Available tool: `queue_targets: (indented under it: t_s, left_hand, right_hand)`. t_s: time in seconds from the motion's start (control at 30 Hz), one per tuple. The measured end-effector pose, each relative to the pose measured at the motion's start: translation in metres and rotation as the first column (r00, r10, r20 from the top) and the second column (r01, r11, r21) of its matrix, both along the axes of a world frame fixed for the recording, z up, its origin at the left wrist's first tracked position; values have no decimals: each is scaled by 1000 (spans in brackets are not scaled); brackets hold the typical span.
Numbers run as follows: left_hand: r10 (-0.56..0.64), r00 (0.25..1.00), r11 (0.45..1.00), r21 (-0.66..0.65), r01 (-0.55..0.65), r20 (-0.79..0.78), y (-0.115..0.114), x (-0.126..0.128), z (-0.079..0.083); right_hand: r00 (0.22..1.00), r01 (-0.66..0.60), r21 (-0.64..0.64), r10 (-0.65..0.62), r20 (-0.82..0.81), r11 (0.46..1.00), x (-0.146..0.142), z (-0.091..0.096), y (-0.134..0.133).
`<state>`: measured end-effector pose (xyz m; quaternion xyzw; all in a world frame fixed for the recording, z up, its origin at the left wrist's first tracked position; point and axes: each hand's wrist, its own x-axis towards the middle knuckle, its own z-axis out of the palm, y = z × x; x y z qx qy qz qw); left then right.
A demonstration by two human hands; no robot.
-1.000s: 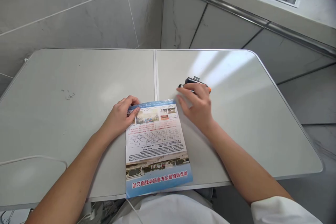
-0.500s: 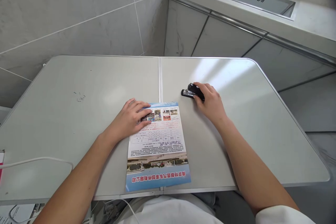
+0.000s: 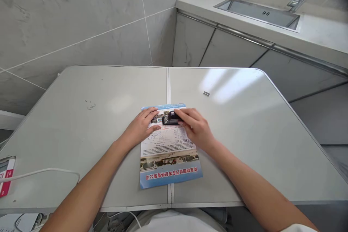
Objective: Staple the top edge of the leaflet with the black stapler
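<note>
A printed leaflet [image 3: 168,152] with a blue lower band lies on the grey folding table [image 3: 81,116], across its middle seam. My left hand [image 3: 141,128] rests flat on the leaflet's upper left part, fingers stretched out. My right hand [image 3: 194,127] is closed around a small black stapler [image 3: 170,119], which sits over the top of the leaflet between my two hands.
A small strip of staples [image 3: 206,93] lies on the table's far right half. A white cable [image 3: 40,171] and a red-and-white box [image 3: 5,175] are at the near left edge. A counter with a steel sink [image 3: 255,11] stands behind on the right. Tiled wall behind.
My right hand has taken the stapler from the table's right half and brought it left onto the top of the leaflet. The left hand stays on the paper.
</note>
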<state>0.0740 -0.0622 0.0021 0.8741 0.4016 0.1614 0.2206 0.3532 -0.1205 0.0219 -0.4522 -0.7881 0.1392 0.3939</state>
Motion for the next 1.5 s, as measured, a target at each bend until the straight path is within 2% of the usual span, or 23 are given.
queue_targets:
  t_s: [0.13, 0.33, 0.5, 0.73, 0.87, 1.0, 1.23, 1.4, 1.5]
  left_hand:
    - [87, 989, 994, -82, -77, 117, 8, -8, 4]
    - [130, 972, 990, -75, -118, 197, 15, -14, 4]
    - [192, 953, 981, -42, -187, 233, 11, -10, 9]
    - [186, 957, 982, -23, -186, 221, 8, -7, 10]
    - [137, 968, 990, 3, -141, 210, 4, -2, 10]
    - [94, 976, 995, 10, -98, 195, 1, 0, 9]
    - [139, 973, 990, -44, -133, 182, 2, -1, 7]
    - [160, 959, 986, -72, -147, 232, 4, -2, 9]
    - [219, 906, 972, -160, -171, 361, 10, -5, 8]
  right_hand:
    - [996, -87, -29, 86, -11, 996, -28, -6, -4]
    - [979, -188, -28, 190, 69, 982, -48, -9, -4]
    - [968, -216, -97, 226, 109, 972, -42, -13, -3]
    - [970, -188, -202, 213, 115, 961, -27, -16, -3]
    - [980, -127, -236, 158, 118, 963, -10, -12, -12]
    - [993, -30, -262, 60, 105, 965, 24, -11, -27]
    - [992, 80, -245, -53, 115, 966, 90, -14, -48]
    - [994, 78, -245, -56, 99, 966, 103, -15, -51]
    - [999, 12, -202, -5, 34, 979, 116, -13, -40]
